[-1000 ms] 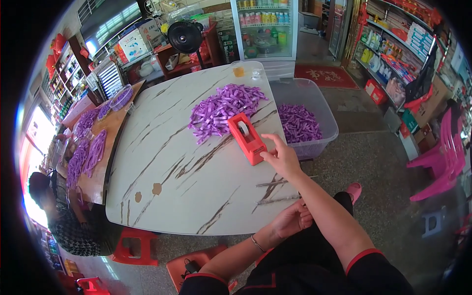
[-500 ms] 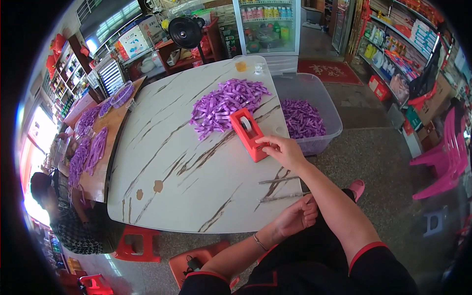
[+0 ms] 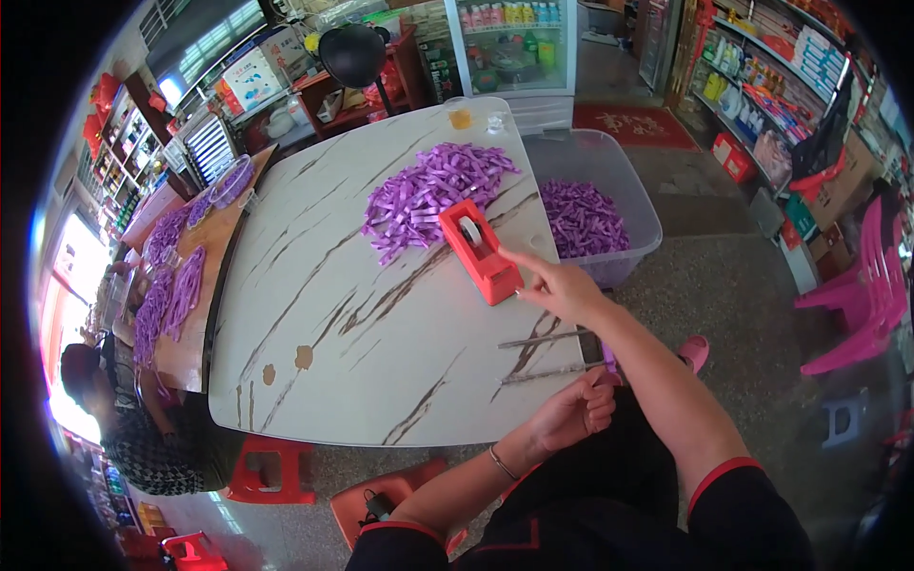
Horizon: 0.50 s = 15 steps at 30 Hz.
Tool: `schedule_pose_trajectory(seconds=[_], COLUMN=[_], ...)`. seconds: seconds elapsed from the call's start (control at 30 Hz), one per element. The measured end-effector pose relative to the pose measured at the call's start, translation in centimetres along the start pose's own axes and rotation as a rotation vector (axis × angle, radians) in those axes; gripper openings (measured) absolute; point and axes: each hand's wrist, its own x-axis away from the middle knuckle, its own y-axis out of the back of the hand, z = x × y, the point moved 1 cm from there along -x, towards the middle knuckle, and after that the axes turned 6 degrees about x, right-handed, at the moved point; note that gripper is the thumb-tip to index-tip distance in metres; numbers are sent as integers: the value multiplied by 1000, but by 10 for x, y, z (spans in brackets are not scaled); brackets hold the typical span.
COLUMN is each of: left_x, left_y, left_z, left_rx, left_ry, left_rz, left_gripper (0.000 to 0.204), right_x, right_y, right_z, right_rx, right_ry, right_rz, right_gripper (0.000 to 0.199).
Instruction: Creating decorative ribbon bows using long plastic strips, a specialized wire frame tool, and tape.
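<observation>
My right hand [image 3: 568,290] is just to the right of a red tape dispenser [image 3: 495,283]. Its index finger points out and the thumb is spread from it; a tiny pale spot shows at the thumb tip, too small to tell. My left hand [image 3: 574,416] is curled closed at the table's right edge, with a purple ribbon strip [image 3: 609,358] at its fingertips. Two thin metal rods [image 3: 545,377] stick out over the tabletop beside that hand. Behind the dispenser lies a heap of purple ribbon pieces [image 3: 428,195].
A clear plastic tub [image 3: 645,190] with more purple pieces stands against the right side of the marble-patterned table [image 3: 314,247]. A cup of amber drink [image 3: 461,118] is at the far edge. At the left, a person [image 3: 143,428] sits by a wooden table [image 3: 198,328] with purple strands.
My right hand has drawn slightly right from the dispenser, its pinched fingers now spread. A purple strip has come into view by my left hand. The view has shifted a little.
</observation>
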Motion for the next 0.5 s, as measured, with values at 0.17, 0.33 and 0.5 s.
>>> schedule_pose_trajectory(seconds=[0.17, 0.33, 0.5], left_x=[-1, 0, 0], left_y=[-4, -8, -10], left_z=[-3, -4, -1], left_rx=[12, 8, -14], left_ry=[-6, -33, -32], left_rz=[-8, -86, -74], left_gripper=[20, 21, 26], right_x=[17, 51, 71], right_y=[50, 63, 59], right_z=[-11, -13, -17], right_rx=[-358, -300, -152], right_ry=[-66, -174, -165], right_rz=[112, 399, 448], right_gripper=[70, 65, 66])
